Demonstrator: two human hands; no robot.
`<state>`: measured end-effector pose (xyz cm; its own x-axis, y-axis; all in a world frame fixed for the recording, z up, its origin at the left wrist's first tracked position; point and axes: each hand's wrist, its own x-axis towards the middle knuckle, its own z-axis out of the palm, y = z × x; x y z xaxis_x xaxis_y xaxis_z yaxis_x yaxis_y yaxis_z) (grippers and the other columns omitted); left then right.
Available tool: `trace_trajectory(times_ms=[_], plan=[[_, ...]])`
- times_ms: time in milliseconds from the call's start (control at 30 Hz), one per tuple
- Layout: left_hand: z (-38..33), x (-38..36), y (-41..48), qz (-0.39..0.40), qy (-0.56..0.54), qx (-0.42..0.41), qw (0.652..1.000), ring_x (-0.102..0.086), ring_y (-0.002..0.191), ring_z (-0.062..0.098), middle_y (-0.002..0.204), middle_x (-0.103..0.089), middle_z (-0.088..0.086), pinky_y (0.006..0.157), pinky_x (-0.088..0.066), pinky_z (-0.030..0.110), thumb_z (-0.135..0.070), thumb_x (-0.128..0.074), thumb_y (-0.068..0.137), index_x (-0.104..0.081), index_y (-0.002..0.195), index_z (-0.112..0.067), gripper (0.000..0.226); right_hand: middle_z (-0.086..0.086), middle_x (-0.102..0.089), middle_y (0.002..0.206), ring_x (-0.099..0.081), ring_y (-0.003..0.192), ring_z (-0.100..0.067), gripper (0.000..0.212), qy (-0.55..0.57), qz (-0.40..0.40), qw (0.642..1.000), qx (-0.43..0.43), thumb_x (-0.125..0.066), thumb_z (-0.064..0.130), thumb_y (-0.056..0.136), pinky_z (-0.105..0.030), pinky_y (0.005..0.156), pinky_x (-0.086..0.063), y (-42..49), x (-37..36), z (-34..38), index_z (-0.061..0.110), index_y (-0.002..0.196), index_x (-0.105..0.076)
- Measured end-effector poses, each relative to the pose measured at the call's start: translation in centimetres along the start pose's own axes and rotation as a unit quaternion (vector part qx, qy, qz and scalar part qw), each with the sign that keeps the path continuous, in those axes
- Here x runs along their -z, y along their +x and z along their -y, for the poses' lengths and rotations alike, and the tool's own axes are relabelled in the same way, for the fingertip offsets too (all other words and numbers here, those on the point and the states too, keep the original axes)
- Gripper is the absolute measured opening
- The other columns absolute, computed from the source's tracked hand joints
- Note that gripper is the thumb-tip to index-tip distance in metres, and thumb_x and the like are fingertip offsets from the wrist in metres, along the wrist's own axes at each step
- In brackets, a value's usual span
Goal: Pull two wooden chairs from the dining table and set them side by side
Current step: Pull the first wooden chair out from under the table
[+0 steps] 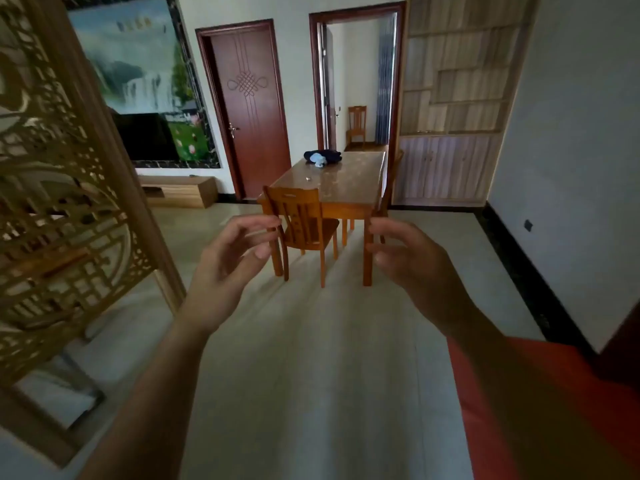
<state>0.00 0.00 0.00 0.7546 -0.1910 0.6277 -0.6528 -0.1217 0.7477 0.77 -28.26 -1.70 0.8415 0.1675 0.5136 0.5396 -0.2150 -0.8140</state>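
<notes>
A wooden dining table [349, 181] stands in the middle of the room, some way ahead of me. One wooden chair [304, 225] sits at its near left corner, back towards me. A second chair [387, 199] is tucked in at the table's right side, mostly hidden. My left hand [228, 268] and my right hand [412, 268] are raised in front of me, fingers apart and curled, holding nothing, well short of both chairs.
A carved golden screen [59, 188] stands close on my left. A dark cloth bundle [322, 157] lies on the table's far end. Beyond are a closed red door [249, 109], an open doorway with another chair [357, 124], a cabinet [446, 168] at right.
</notes>
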Motion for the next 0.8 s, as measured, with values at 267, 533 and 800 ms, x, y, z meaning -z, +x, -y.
trace_trajectory(times_ms=[267,533,800], plan=[[10.8,1.3,7.2,-0.030,0.014,0.044,0.998,-0.064,0.126,0.017,0.131,-0.067,-0.006,0.095,-0.055,0.026,-0.012,-0.056,0.098,-0.059,0.128,-0.013,0.030,0.012,-0.059,0.131,-0.065,0.116,-0.008,0.054,0.022,0.034,0.999,-0.019,-0.064,0.044,0.087,-0.029,0.089,-0.059,11.0,-2.0,-9.2,0.018,0.133,-0.056],[24.2,5.9,19.0,-0.043,0.043,0.046,0.997,-0.064,0.125,0.015,0.129,-0.066,-0.013,0.101,-0.056,0.032,-0.025,-0.059,0.099,-0.060,0.125,-0.025,0.026,0.003,-0.062,0.131,-0.066,0.111,-0.002,0.048,0.014,0.050,0.999,-0.014,-0.064,0.033,0.089,-0.018,0.080,-0.055,26.5,-5.9,-18.6,0.017,0.133,-0.056],[35.2,6.5,33.1,-0.008,0.009,0.013,1.000,-0.066,0.126,0.026,0.135,-0.065,0.004,0.096,-0.058,0.036,-0.030,-0.057,0.099,-0.060,0.128,-0.024,0.029,-0.003,-0.063,0.132,-0.066,0.114,-0.008,0.052,0.009,0.021,0.999,-0.023,-0.067,0.034,0.088,-0.020,0.084,-0.055,39.9,-6.2,-26.1,0.013,0.134,-0.056]])
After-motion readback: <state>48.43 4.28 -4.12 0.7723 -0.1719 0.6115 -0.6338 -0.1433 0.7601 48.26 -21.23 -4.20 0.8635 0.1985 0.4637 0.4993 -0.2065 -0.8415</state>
